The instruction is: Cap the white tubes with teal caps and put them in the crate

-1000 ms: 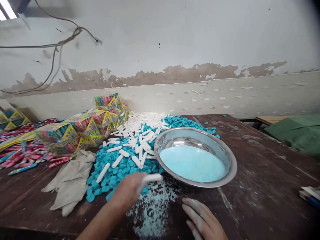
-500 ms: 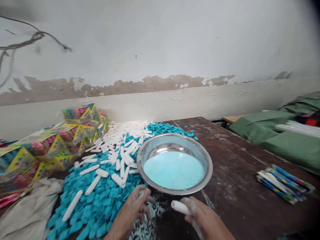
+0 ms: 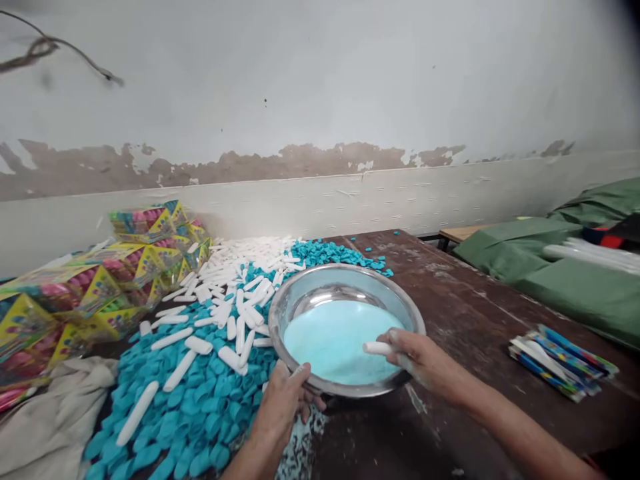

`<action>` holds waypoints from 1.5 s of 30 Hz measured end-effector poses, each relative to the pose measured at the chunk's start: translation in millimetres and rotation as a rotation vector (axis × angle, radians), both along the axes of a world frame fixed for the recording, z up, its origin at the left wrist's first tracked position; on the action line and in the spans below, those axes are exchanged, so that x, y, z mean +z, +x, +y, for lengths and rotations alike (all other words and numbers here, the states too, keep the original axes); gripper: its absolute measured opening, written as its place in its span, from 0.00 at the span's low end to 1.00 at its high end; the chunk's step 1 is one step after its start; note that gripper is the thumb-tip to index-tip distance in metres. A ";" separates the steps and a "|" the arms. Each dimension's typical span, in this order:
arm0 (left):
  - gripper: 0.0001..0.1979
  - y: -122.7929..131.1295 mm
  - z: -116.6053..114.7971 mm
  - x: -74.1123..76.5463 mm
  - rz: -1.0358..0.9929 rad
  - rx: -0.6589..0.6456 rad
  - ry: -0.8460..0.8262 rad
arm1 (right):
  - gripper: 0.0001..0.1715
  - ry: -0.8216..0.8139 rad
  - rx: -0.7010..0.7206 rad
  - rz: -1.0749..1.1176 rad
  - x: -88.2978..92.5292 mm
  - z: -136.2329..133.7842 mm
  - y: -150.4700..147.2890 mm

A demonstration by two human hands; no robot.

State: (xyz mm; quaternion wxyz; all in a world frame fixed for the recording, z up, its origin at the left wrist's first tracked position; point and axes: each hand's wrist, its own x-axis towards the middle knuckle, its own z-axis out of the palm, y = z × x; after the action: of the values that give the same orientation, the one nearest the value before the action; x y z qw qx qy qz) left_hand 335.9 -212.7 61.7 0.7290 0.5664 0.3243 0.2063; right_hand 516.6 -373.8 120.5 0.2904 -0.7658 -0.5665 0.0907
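A steel bowl point(image 3: 400, 308) holding pale blue powder point(image 3: 330, 337) sits on the dark wooden table point(image 3: 475, 320). My right hand point(image 3: 417, 357) reaches over the bowl's near right rim and pinches a white tube point(image 3: 376, 348) above the powder. My left hand point(image 3: 283, 407) grips the bowl's near left rim with its thumb on top. Left of the bowl lies a heap of blue caps point(image 3: 190, 413) with white tubes point(image 3: 235, 287) scattered over it.
Colourful boxes point(image 3: 100, 287) are stacked at the left by the wall. A grey cloth point(image 3: 45, 420) lies at the near left. A bundle of printed sticks point(image 3: 563, 360) lies at the right, and green fabric point(image 3: 550, 273) with white rods covers a bench beyond.
The white tube passed from my left hand to my right, which carried it over the bowl. My left hand moved onto the bowl's rim. The view swung to the right.
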 end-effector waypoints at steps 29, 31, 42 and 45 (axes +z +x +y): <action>0.21 -13.2 37.7 0.6 -0.038 -0.059 -0.048 | 0.07 -0.557 0.477 -0.088 -32.9 147.7 2.2; 0.23 -13.0 38.0 0.8 -0.040 -0.058 -0.057 | 0.07 -0.540 0.461 -0.139 -27.2 142.9 8.9; 0.23 -14.0 38.8 2.3 -0.039 -0.064 -0.046 | 0.12 -0.541 0.425 -0.299 -34.5 146.1 -10.8; 0.23 -14.8 38.7 1.5 -0.049 -0.070 -0.043 | 0.07 -0.554 0.492 -0.185 -37.0 153.4 -5.8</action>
State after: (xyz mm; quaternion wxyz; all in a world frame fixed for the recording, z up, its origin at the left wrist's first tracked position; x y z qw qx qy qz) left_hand 321.1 -173.9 63.3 0.7553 0.5565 0.2909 0.1876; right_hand 510.7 -220.4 83.4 -0.0103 -0.6614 -0.7113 0.2378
